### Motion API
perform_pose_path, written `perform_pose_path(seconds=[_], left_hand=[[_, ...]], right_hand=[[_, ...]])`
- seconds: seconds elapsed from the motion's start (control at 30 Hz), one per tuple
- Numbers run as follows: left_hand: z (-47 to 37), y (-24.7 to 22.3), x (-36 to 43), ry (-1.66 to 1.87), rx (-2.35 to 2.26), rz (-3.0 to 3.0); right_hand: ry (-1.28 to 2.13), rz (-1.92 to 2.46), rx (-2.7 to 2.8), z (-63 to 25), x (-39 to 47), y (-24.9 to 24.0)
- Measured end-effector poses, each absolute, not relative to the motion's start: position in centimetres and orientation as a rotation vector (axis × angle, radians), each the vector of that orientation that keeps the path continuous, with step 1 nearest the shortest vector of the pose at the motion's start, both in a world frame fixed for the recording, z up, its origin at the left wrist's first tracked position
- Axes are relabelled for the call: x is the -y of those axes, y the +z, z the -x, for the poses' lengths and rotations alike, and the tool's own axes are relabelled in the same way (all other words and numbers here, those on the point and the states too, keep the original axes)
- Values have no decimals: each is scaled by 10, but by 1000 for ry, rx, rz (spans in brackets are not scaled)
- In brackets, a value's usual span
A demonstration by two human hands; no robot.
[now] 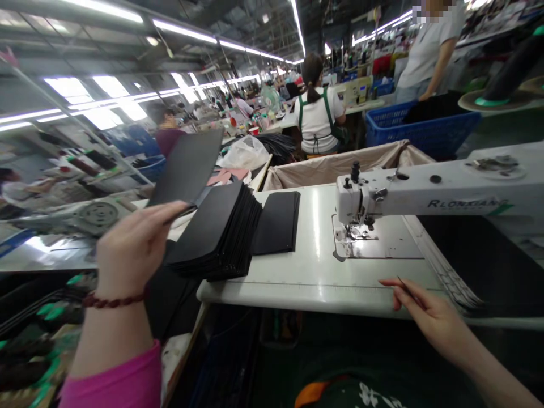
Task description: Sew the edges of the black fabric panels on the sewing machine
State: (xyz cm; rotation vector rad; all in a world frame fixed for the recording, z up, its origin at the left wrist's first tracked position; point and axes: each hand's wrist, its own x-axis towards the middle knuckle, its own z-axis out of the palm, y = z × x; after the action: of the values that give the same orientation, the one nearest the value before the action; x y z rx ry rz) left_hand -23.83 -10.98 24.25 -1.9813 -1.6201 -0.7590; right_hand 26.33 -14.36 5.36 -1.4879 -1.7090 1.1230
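Observation:
My left hand (134,243), with a dark red bead bracelet at its wrist, grips a thin black panel (187,164) by its lower edge and holds it raised and tilted. Just right of that hand is a tall stack of black panels (208,221) at the table's left end. A lower pile of black pieces (278,221) lies beside the stack. Over the table's front edge, my right hand (431,314) has its fingers closed round a thin dark pointed tool (410,292); its exact kind is unclear. The sewing machine (425,184) stands beyond that hand, its needle area lit.
The white table (314,272) has a ruler along its front. Black panels with pale edges (480,255) lie under the machine arm. Behind are a cloth-lined bin (340,168), a blue basket (419,133), a seated person (317,113) and a standing person (429,51).

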Motion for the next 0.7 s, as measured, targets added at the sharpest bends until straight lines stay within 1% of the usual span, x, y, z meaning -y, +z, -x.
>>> perform_pose_path(seconds=[0.1, 0.17, 0.27, 0.37, 0.43, 0.5, 0.6, 0.7], left_hand=[[252, 202, 92, -526, 1659, 2244], [254, 184, 92, -499, 1745, 2339], [229, 173, 103, -676, 1760, 2295], [175, 154, 99, -929, 1731, 2320], [136, 128, 78, -767, 1862, 2419], [106, 96, 46, -402, 2164, 2307], [85, 60, -4, -218, 2361, 2157], [82, 53, -36, -90, 2436, 2101]], right_hand=[[1184, 1501, 1721, -264, 144, 50], [1212, 1552, 1712, -267, 142, 46], [1245, 1607, 1690, -268, 140, 42], [1261, 1620, 1680, -259, 140, 40], [1276, 1620, 1681, -251, 140, 40], [1290, 1605, 1692, -244, 142, 41], [1300, 1571, 1718, -240, 145, 43], [1290, 1592, 1728, -245, 148, 42]])
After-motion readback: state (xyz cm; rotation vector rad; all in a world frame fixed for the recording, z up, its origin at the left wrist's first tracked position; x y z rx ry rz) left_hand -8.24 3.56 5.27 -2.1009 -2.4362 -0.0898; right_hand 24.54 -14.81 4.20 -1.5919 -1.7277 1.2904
